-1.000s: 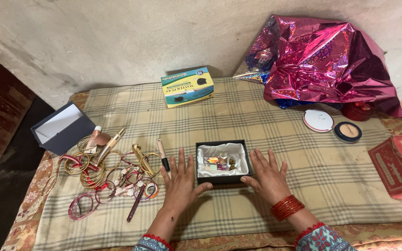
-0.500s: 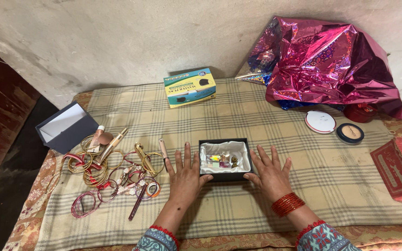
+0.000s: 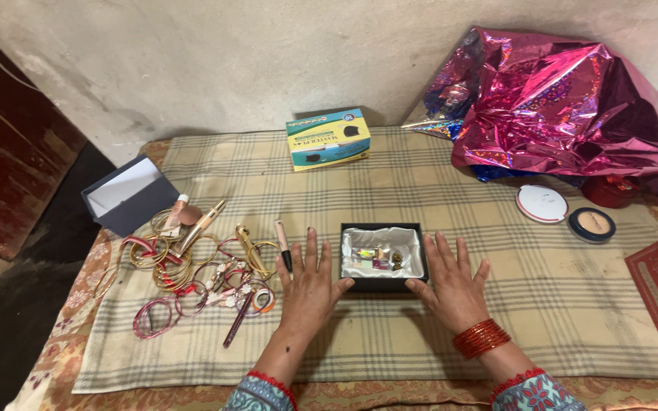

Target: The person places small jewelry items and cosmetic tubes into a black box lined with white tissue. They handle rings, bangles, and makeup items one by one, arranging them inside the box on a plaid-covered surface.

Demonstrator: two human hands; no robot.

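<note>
While both palms lie flat on the checked cloth point(image 3: 390, 167) with fingers spread wide, the left hand point(image 3: 310, 285) touches the left side of the small black box point(image 3: 382, 255) with its thumb, and the right hand point(image 3: 451, 285) touches the right side, neither gripping anything. The box sits between them, lidless, lined with white satin, holding small shiny trinkets. Bangles point(image 3: 173, 262) lie left.
</note>
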